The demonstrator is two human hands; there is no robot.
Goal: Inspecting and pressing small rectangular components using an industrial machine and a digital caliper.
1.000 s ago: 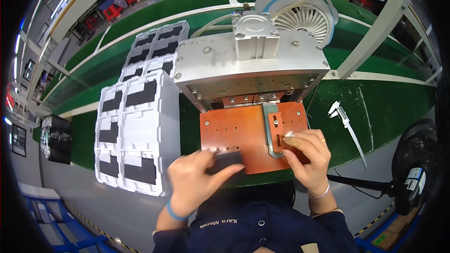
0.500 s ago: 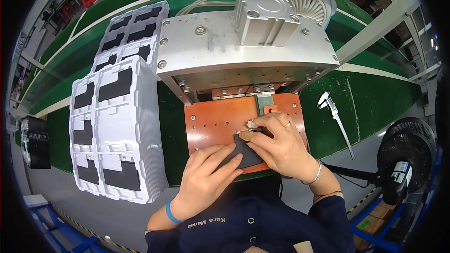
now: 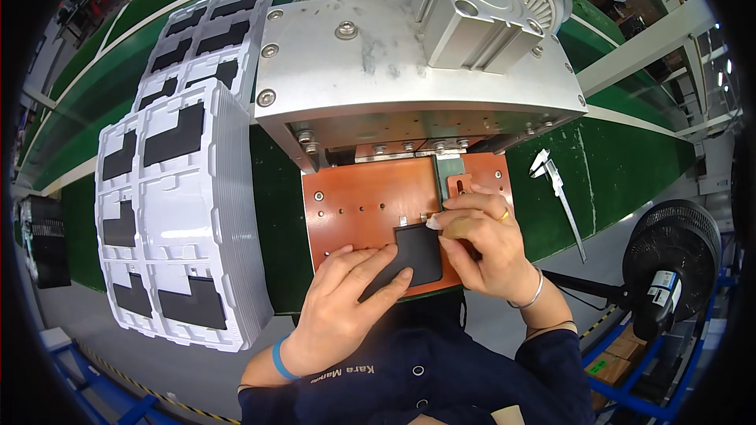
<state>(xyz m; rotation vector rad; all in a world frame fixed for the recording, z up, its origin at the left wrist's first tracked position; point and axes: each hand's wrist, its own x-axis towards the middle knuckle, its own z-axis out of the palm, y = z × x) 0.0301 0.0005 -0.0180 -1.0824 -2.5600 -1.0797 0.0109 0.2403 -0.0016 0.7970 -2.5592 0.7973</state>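
The black pad lies flat on the orange plate under the grey metal press, near the plate's front edge, and both hands are on it.

Going left to right from where I watch: a dark box sits at the far left edge, then come stacked white trays with black pads in their pockets (a second stack runs back behind them), all on the green table. Next is my left hand, blue band at the wrist, fingers spread flat and pressing on the pad's lower left part, not curled around anything. The pad itself sits between the hands. My right hand, ring on one finger, has its fingers bent, the tips pinching at the pad's upper right corner; something small and pale shows at the fingertips, which I cannot make out. Further right a metal caliper lies on the table, and a black fan stands beyond its edge.
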